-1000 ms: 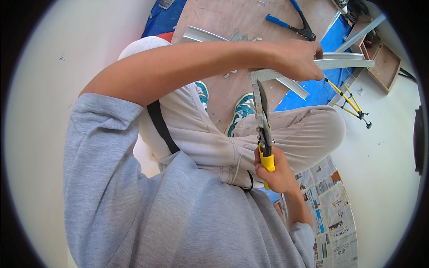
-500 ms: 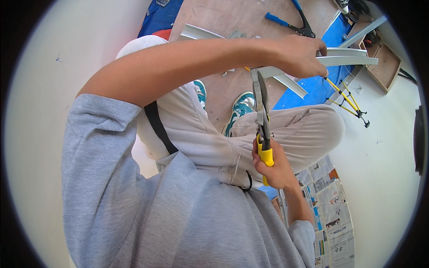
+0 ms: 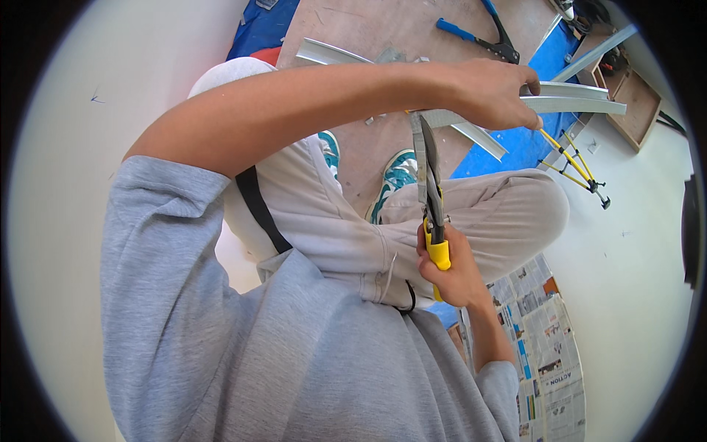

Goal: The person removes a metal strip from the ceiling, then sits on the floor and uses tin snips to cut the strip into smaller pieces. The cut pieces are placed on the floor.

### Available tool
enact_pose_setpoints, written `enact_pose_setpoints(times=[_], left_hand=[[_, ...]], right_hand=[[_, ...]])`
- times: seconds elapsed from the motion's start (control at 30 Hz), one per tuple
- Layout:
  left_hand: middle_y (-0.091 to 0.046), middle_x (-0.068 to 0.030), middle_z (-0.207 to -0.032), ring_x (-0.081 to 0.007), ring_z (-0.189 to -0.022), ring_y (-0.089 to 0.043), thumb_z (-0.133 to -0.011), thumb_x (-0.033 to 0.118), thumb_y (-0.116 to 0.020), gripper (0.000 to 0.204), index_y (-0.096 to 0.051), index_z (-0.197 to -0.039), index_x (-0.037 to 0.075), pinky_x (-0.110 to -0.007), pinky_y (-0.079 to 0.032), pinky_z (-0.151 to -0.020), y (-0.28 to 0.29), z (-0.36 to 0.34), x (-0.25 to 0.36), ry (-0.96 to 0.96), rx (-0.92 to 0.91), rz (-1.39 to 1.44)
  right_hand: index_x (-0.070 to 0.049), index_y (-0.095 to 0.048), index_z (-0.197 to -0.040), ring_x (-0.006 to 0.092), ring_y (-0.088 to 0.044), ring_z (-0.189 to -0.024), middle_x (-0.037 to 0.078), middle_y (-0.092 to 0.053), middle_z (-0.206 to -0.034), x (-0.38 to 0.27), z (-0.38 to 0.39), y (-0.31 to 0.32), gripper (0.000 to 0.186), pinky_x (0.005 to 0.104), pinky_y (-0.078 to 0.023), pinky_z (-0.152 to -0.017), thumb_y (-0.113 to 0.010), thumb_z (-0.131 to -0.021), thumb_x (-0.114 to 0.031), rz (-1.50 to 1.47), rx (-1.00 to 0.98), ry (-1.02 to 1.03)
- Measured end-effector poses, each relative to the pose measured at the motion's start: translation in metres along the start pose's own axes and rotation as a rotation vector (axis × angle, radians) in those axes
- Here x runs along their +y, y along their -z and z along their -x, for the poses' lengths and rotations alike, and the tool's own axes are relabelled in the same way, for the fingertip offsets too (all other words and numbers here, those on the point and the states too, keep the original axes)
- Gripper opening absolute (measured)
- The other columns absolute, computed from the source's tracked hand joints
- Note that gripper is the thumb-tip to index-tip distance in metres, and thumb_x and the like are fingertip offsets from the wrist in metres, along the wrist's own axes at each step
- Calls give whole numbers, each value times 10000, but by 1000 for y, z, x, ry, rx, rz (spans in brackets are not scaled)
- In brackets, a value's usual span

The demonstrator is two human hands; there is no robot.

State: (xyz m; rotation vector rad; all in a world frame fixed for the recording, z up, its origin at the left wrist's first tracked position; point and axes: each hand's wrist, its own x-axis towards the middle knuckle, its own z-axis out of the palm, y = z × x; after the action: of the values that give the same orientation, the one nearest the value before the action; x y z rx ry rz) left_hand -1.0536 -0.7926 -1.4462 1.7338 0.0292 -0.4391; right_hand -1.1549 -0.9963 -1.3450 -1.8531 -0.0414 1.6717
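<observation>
My right hand (image 3: 458,267) is wrapped round the yellow handles of a pair of tin snips (image 3: 429,169), held upright over my crossed legs. The dark blades point away from me, their tips meeting the near end of a thin silvery metal channel (image 3: 582,105). Stretched across from the left, my left hand (image 3: 501,94) grips this channel from above, its thumb and fingers closed round the edges. The channel's middle is hidden under that hand, and its far end sticks out to the right.
Another metal channel (image 3: 331,53) lies on the brown board (image 3: 353,22) at the back. Nearby are a blue-handled tool (image 3: 482,37) and small offcuts. To the right stand a yellow tripod (image 3: 578,162) and a wooden box (image 3: 637,110). Newspaper (image 3: 545,346) covers something at lower right.
The snips' blade tips have shifted slightly left along the end of the channel. The channel's right end has edged slightly down and to the right; both hands keep their grip.
</observation>
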Motion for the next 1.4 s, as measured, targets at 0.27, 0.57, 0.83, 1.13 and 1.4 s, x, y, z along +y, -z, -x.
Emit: enact_pose_setpoints(times=[0.27,0.57,0.83,1.13,1.4], left_hand=[[-633,-257,-1350,-347,-1167,-659,-926,481,-684,725,-539,-1476,32,-427,-505,-993,1,2,7,124,-83,93],[-664,-250,-1322,-364,-1139,-689,-988,420,-619,635,-540,-1475,20,-427,-531,-997,3,5,8,91,3,-59],[-676,-253,-1295,-397,-1147,-683,-975,378,-628,595,-568,-1439,10,-435,-522,-1023,0,6,6,78,-3,-143],[-656,-242,-1343,-375,-1165,-677,-961,392,-655,613,-571,-1439,17,-430,-520,-1025,-9,6,3,78,-1,-147],[-654,-239,-1351,-363,-1166,-677,-962,429,-646,660,-548,-1472,22,-426,-515,-1030,-7,2,4,128,-3,47]], right_hand=[[-21,-557,-1059,189,-538,-804,71,-566,-862,3,4,4,357,345,-472,-787,-672,-746,-148,-57,-38,-13],[-46,-561,-1009,117,-517,-792,6,-551,-828,-5,1,9,300,297,-455,-761,-676,-744,-129,11,-62,-32],[-12,-549,-966,149,-501,-735,61,-552,-797,4,-1,8,265,314,-457,-699,-679,-750,-93,-48,-49,-71],[-22,-553,-964,145,-497,-751,41,-553,-807,17,-5,4,264,318,-451,-720,-689,-747,-87,-81,-59,-21],[-52,-556,-1102,111,-524,-844,2,-556,-907,16,1,17,392,290,-454,-791,-682,-744,-151,-134,-132,-28]])
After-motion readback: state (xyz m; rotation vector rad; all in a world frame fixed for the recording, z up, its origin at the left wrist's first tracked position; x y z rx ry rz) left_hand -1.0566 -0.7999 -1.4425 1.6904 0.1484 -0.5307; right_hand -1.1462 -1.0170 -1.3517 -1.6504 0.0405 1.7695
